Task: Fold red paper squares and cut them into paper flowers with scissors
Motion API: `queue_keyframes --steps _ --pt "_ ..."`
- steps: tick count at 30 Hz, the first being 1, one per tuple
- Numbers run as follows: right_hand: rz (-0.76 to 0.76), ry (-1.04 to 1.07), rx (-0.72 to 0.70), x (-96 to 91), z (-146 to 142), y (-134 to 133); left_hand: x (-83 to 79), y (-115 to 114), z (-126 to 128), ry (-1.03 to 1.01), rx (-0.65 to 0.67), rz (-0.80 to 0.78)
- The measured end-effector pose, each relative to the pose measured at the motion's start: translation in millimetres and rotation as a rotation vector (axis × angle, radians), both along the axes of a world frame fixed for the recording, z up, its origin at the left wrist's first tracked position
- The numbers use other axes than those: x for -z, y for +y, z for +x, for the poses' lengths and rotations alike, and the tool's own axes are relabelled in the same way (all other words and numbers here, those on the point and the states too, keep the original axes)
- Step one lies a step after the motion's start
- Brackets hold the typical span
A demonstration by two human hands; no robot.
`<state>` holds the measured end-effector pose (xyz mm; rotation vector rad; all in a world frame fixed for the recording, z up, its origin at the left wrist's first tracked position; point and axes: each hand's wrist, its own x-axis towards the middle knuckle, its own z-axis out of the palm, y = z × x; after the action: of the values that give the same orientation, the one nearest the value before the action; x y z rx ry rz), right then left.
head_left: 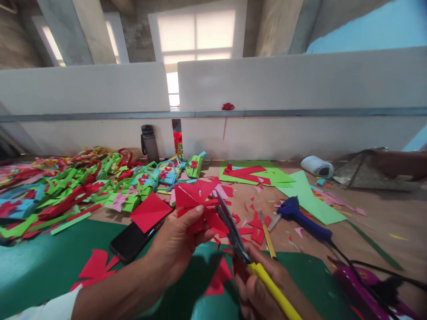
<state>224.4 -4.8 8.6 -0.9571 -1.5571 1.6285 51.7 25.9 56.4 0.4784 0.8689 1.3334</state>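
My left hand (175,246) pinches a folded piece of red paper (196,202) and holds it up above the table. My right hand (258,284) grips yellow-handled scissors (233,231), whose blades reach into the red paper's right side. Red paper offcuts (248,226) lie on the wooden table beneath the blades. More red cut shapes (95,266) rest on a dark green sheet (43,266) near me.
A heap of green, red and blue paper crafts (73,186) fills the left. A black phone (131,240) lies under a red sheet. A blue glue gun (302,218), a pencil (267,235), green sheets (310,198), a grey bottle (150,142) and a white roll (316,166) stand around.
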Motion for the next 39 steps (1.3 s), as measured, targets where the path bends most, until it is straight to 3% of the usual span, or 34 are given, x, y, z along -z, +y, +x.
queue_keyframes --steps 12,18,39 --pt "0.014 0.019 0.030 4.6 -2 0 2.5 1 0 -0.007 -0.031 -0.045" --pt "-0.055 -0.029 0.067 -2.9 -3 -3 3.0 2 -1 -0.012 -0.005 -0.029" --pt "0.024 -0.034 0.098 4.5 -2 2 4.7 3 1 -0.001 -0.021 -0.014"
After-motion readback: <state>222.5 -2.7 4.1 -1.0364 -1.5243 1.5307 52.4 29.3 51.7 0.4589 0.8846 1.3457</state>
